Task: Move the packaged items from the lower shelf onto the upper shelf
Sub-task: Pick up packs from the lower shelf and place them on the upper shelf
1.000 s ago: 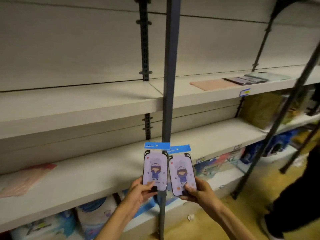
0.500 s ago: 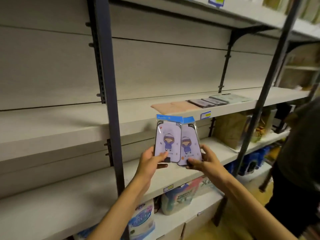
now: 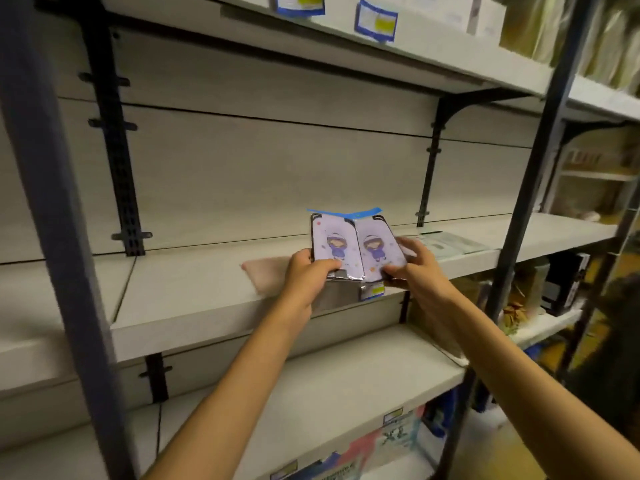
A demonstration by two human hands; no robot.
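Placement step in hand: left hand (image 3: 306, 277) gripped the left packaged case (image 3: 332, 249) and right hand (image 3: 414, 268) pinched the right packaged case (image 3: 375, 249), both held side by side just over the upper shelf (image 3: 194, 296) front edge. Judged next: lower and release beside the pink packet (image 3: 266, 271) left of the grip

Two packaged phone cases sit side by side at the centre of the frame — the left case (image 3: 331, 247) and the right case (image 3: 377, 249). Each is pale lilac with a cartoon figure in purple, sealed in clear plastic under a blue header card. Their inner edges touch and they tilt back — above the upper shelf (image 3: 194, 299), with the lower shelf (image 3: 346, 386) beneath.
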